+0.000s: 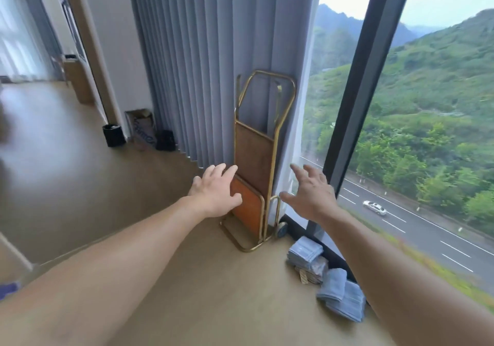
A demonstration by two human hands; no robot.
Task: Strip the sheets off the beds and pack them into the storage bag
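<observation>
- My two bare forearms reach forward from the bottom edge, over the tan floor (187, 292).
- Left hand (216, 193): fingers straight and a little spread, holding nothing. It sits in front of the orange lower panel of the brass trolley (254, 158); I cannot tell whether it touches.
- Right hand (310, 193): fingers splayed wide, palm forward, holding nothing, just right of the trolley.
- The hands are apart, with the trolley's lower frame between them.
- The trolley stands upright against the grey curtain (200, 52), next to the window (427, 105).
- Folded blue cloths (334, 279) lie in a loose heap on the floor at the window's foot, under my right forearm.
- A black bin (113, 134) stands far left by the wall.
- I cannot tell where the sheets or bag are.
</observation>
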